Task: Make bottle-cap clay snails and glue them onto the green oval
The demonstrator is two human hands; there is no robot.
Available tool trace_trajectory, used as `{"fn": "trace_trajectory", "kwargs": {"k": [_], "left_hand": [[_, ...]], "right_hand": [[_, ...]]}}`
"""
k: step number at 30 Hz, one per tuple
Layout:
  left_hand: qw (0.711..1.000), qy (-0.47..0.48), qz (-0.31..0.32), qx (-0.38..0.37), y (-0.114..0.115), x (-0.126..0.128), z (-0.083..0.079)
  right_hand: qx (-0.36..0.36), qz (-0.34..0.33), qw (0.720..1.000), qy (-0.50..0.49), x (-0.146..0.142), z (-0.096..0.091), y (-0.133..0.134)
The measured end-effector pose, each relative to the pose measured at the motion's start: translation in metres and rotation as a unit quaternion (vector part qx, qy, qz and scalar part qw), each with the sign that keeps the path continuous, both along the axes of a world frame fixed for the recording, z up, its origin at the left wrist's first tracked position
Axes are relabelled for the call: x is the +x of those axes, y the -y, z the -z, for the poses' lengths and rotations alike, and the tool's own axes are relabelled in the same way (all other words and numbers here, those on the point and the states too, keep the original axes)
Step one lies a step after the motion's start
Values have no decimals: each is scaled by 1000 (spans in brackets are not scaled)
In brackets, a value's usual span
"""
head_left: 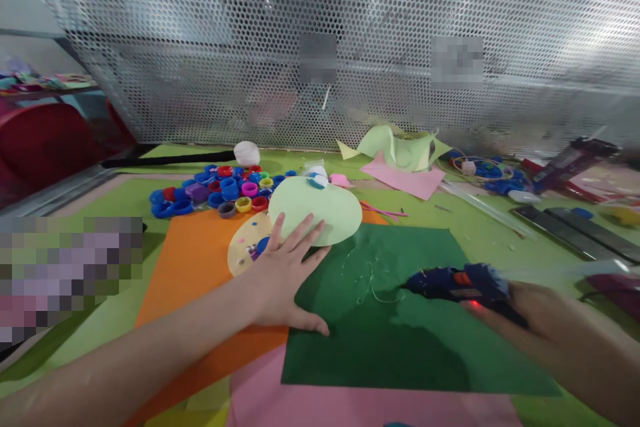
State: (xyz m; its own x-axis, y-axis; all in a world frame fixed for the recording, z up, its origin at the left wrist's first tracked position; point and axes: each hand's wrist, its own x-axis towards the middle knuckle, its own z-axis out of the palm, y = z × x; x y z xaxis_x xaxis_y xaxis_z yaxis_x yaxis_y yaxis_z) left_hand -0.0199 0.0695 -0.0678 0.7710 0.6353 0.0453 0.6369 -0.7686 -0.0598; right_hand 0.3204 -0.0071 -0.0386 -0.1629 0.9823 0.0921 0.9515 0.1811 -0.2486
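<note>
My right hand point(555, 320) grips a dark blue glue gun point(460, 282) with a small red light glowing on it. Its nozzle points left, at or just over a dark green sheet point(430, 347); I cannot tell whether it touches. Thin, shiny glue lines point(373, 280) curl on that sheet by the nozzle. My left hand point(285, 280) lies with fingers spread across the green sheet's left side. Its fingertips rest on a pale green rounded cutout point(320, 210). Partly under the hand is a cream cutout point(241, 247) with small coloured bits on it.
Several coloured bottle caps point(229, 188) are heaped behind the orange sheet point(175, 260). Pink paper point(403, 177) and a curled light green scrap point(395, 147) lie toward the perforated metal panel point(225, 47). Dark flat strips point(565, 230) sit at right. A white ball point(247, 153) stands at the back.
</note>
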Motion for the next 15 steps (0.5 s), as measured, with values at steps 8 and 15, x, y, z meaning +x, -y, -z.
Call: {"fn": "trace_trajectory", "kwargs": {"k": [8,15], "left_hand": [[1000,-5,-9,-29,2,3,-8],[1000,10,2,-9,3,3,-5]], "right_hand": [[-9,-5,1000,-27,-37,-15,-15],[-7,-96,995,-41,-81,-19,-16]]}}
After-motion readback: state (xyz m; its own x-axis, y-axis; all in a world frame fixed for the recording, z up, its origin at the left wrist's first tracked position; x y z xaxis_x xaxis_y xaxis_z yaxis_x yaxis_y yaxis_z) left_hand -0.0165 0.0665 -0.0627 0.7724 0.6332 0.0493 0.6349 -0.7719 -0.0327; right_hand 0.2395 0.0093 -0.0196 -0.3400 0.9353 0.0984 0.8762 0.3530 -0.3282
